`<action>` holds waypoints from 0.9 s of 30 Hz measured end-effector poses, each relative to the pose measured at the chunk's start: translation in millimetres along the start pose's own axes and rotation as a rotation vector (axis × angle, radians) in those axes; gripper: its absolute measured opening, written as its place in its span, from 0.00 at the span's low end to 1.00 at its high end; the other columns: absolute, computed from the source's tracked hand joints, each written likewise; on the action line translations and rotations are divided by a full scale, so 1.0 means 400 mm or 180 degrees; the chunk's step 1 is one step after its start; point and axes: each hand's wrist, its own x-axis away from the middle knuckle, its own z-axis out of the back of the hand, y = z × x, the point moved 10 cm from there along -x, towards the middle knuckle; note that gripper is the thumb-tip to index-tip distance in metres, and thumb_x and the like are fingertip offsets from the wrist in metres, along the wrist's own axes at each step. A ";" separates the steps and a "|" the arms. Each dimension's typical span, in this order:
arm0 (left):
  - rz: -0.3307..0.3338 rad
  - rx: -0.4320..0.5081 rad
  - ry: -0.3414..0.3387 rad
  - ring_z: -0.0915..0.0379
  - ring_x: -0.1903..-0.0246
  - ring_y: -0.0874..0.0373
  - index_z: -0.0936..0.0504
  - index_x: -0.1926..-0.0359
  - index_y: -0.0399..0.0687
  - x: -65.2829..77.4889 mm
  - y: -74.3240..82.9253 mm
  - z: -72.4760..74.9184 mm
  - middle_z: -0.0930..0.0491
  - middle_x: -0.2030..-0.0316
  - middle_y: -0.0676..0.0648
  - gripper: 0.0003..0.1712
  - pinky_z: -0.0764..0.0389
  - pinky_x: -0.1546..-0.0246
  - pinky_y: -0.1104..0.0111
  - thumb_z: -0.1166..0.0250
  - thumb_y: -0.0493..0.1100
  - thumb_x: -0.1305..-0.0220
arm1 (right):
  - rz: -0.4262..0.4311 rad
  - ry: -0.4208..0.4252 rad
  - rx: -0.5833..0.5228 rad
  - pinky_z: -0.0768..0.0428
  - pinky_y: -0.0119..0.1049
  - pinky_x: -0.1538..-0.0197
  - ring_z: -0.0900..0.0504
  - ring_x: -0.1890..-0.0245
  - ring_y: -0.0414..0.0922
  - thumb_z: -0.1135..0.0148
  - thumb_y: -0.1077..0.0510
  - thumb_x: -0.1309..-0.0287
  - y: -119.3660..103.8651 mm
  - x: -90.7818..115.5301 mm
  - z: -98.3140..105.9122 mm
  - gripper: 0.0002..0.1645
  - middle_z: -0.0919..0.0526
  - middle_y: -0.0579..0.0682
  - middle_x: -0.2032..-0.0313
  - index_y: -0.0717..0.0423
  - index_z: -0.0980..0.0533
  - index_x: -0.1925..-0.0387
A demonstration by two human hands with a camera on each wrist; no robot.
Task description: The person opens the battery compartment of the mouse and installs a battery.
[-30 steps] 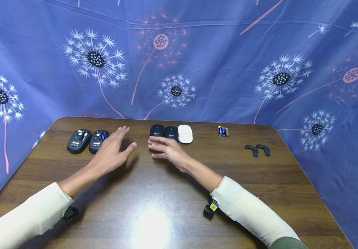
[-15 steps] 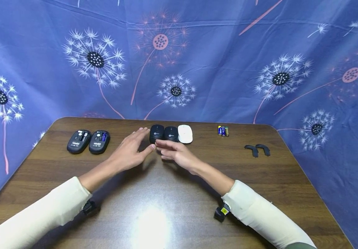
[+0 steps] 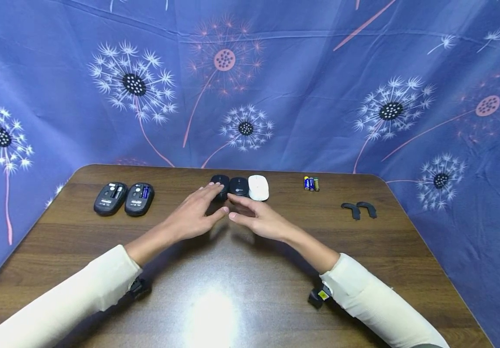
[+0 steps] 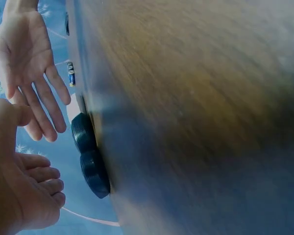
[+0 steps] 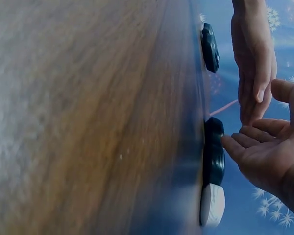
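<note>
My left hand [image 3: 192, 215] hovers over the table with fingers extended, its fingertips overlapping the left black computer mouse [image 3: 220, 180] in the head view. Opposite it is my right hand [image 3: 262, 220], relaxed and holding nothing, the two thumbs close to each other. Beyond the right fingertips lie a second black mouse [image 3: 238, 185] and a white mouse [image 3: 258, 187], all in a tight row. In the left wrist view both palms show bare, and the black mice [image 4: 90, 156] stand on the table beyond them. The right wrist view has the white mouse [image 5: 213, 205] nearest.
Two black mice, an outer one [image 3: 110, 198] and an inner one [image 3: 138, 198], lie upside down at the left with battery bays uncovered; the inner bay holds blue batteries. Several small batteries [image 3: 311, 183] stand at the back right, near two curved black covers [image 3: 359, 210]. A patterned cloth [image 3: 302, 96] hangs behind the table [image 3: 276, 285].
My left hand has moved right, away from the upturned mice and over to the row of mice. The right hand has shifted somewhat to the right and turned its thumb up.
</note>
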 end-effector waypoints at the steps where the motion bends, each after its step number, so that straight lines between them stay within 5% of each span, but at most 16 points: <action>1: -0.0011 0.0015 0.0000 0.47 0.11 0.35 0.37 0.12 0.37 -0.003 0.001 -0.001 0.38 0.13 0.34 0.44 0.46 0.09 0.35 0.39 0.59 0.15 | -0.0007 0.0018 0.0052 0.28 0.60 0.14 0.32 0.15 0.64 0.41 0.51 0.13 0.002 0.002 0.005 0.42 0.37 0.65 0.13 0.62 0.42 0.11; 9: -0.0165 -0.0112 -0.0040 0.44 0.12 0.34 0.37 0.12 0.38 -0.030 0.022 -0.011 0.37 0.13 0.33 0.45 0.42 0.10 0.34 0.42 0.62 0.14 | -0.0073 0.0270 0.0688 0.34 0.60 0.11 0.36 0.13 0.61 0.39 0.46 0.14 0.014 0.030 0.057 0.43 0.39 0.55 0.11 0.53 0.41 0.10; 27: -0.0449 -0.0616 -0.0299 0.44 0.11 0.38 0.34 0.14 0.35 -0.098 0.090 -0.064 0.36 0.14 0.33 0.42 0.42 0.08 0.42 0.46 0.60 0.13 | -0.0226 0.0553 0.1430 0.45 0.65 0.08 0.45 0.09 0.61 0.38 0.45 0.16 0.048 0.061 0.162 0.46 0.43 0.61 0.10 0.60 0.41 0.11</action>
